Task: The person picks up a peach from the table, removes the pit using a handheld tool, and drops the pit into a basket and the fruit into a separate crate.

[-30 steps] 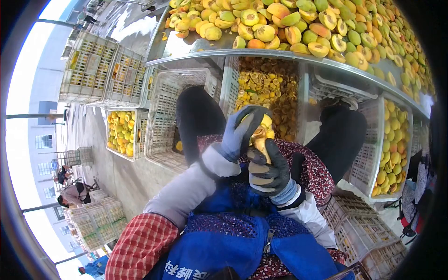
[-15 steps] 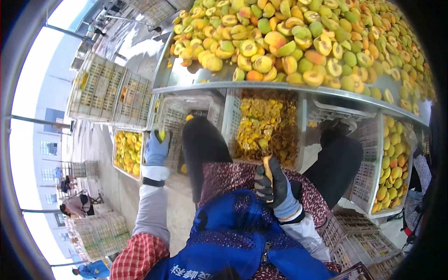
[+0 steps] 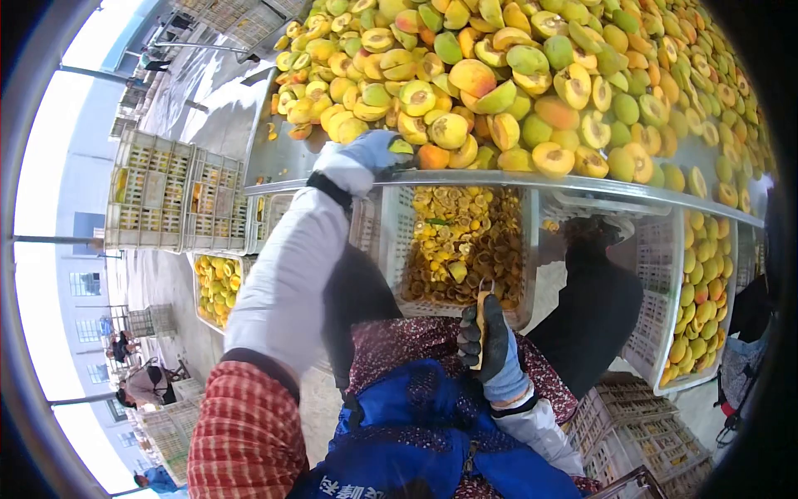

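We see windows [image 3: 85,284] in pale wall [image 3: 83,175], far left; below, we spot person [image 3: 143,387] bending beside stacked crates [image 3: 172,428].

- Bright daylight from the left; sky [image 3: 40,316] blown white.
- Sunlit patches and shadows streak the floor [image 3: 214,106].
- Fisheye curve bends the edges; corners black.

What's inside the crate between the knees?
Yellow and brown fruit scraps lie in the plastic crate, with a green bit on top. They cover its bottom, and the metal table hides its far end.
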`<state>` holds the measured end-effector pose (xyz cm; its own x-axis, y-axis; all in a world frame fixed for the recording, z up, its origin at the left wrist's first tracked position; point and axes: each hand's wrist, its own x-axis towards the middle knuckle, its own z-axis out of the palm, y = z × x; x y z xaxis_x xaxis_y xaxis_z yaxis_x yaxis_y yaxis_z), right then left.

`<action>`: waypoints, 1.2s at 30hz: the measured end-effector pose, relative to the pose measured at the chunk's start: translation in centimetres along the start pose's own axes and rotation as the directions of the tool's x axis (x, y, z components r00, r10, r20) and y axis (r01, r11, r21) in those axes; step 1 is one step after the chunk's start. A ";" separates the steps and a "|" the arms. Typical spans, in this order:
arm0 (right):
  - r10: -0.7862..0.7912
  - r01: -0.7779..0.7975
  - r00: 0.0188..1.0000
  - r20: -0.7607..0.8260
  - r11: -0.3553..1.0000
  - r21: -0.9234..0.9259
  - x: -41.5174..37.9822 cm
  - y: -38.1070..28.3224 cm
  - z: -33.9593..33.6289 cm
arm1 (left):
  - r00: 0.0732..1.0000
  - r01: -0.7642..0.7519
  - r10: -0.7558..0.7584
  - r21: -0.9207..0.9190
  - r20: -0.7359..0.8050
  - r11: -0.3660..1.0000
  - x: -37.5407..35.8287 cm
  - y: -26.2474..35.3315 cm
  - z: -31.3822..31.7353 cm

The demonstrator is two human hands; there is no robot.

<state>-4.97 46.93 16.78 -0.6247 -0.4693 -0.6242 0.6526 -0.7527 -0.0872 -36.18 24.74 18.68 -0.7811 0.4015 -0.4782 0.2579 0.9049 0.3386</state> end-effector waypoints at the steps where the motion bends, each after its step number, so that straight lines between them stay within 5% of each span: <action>1: 0.002 -0.002 1.000 -0.008 1.000 0.007 -0.1 -0.3 0.2 | 0.999 -0.040 0.040 -0.027 -0.021 0.999 -1.5 0.4 -0.2; 3: -0.028 0.018 0.993 -0.113 0.996 -0.091 0.2 -0.8 0.5 | 0.791 -0.059 0.206 0.263 -0.577 0.963 -5.7 3.8 1.6; 4: -0.025 0.015 0.992 -0.125 0.996 -0.085 0.7 -0.6 0.3 | 0.761 -0.152 0.230 0.178 -0.607 0.972 -8.1 6.1 1.9; 6: -0.339 0.287 0.938 -0.079 0.882 -0.373 1.9 0.1 0.0 | 0.739 -0.336 0.320 0.087 -0.593 0.938 -12.5 10.0 2.7; 9: -0.307 0.319 0.948 0.084 0.907 -0.274 1.1 -1.5 3.3 | 0.716 -0.523 0.575 0.241 -0.396 0.817 -16.5 12.5 5.1; 15: -0.343 0.338 0.937 0.074 0.828 -0.446 0.0 -0.4 2.9 | 0.730 -0.587 0.393 -0.219 -0.560 0.779 -19.2 12.4 9.2; 17: -0.277 0.271 0.961 0.015 0.923 -0.273 -0.9 -0.4 3.9 | 0.718 -0.613 0.351 -0.305 -0.601 0.729 -20.0 12.9 10.2; 18: -0.322 0.325 0.945 0.057 0.903 -0.281 -0.8 -0.2 3.8 | 0.844 -0.511 0.113 -0.723 -0.524 0.464 -20.6 13.8 11.2; 19: -0.365 0.377 0.926 0.097 0.881 -0.286 -0.7 0.0 3.8 | 0.945 -0.319 -0.054 -0.946 -0.321 0.052 -20.9 14.6 11.9; 21: -0.364 0.370 0.928 0.078 0.882 -0.292 -0.6 0.2 4.1 | 0.947 -0.291 -0.119 -0.954 -0.298 0.071 -21.0 14.8 12.8; 23: -0.447 0.435 0.888 0.105 0.747 -0.503 -0.3 0.2 3.6 | 0.934 -0.173 -0.299 -0.980 -0.195 0.098 -21.0 14.3 13.7; 24: -0.442 0.431 0.891 0.106 0.747 -0.507 -0.8 0.3 3.5 | 0.934 -0.161 -0.339 -0.979 -0.111 -0.125 -21.1 14.6 14.2; 26: -0.583 0.549 0.696 0.420 0.054 -0.834 -2.7 0.3 3.6 | 0.912 -0.216 -0.385 -0.963 -0.142 -0.158 -20.6 14.0 15.2; 27: -0.537 0.492 0.601 0.592 -0.335 -0.803 -3.4 0.6 3.5 | 0.889 -0.268 -0.427 -0.945 -0.168 -0.187 -20.4 13.7 15.6; 29: -0.463 0.436 0.655 0.597 -0.414 -0.799 -4.2 1.1 4.1 | 0.938 -0.172 -0.338 -0.954 -0.081 -0.246 -21.3 14.3 13.7; 31: -0.595 0.392 0.630 0.500 -0.312 -0.865 -4.8 1.5 5.7 | 0.889 -0.304 -0.343 -0.951 -0.303 0.053 -21.3 14.8 13.8; 32: -0.615 0.406 0.581 0.532 -0.348 -0.845 -4.6 1.7 6.0 | 0.801 -0.418 -0.227 -0.789 -0.554 0.451 -21.1 14.4 14.5; 33: -0.614 0.408 0.581 0.534 -0.347 -0.844 -4.5 1.9 5.9 | 0.800 -0.418 -0.229 -0.788 -0.555 0.453 -21.1 14.6 14.7; 35: -0.609 0.366 0.587 0.533 -0.387 -0.846 -4.3 2.5 5.5 | 0.806 -0.492 -0.376 -0.871 -0.456 0.002 -21.0 15.3 15.0; 36: -0.609 0.366 0.588 0.532 -0.386 -0.847 -4.3 2.6 5.6 | 0.781 -0.520 -0.404 -0.854 -0.477 0.006 -21.1 15.9 15.0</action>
<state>-3.01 44.36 23.60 -0.9931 -0.0633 0.0988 -0.1173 0.5093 -0.8525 -7.05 32.75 22.03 -0.9852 -0.1191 -0.1230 -0.0785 -0.3242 0.9427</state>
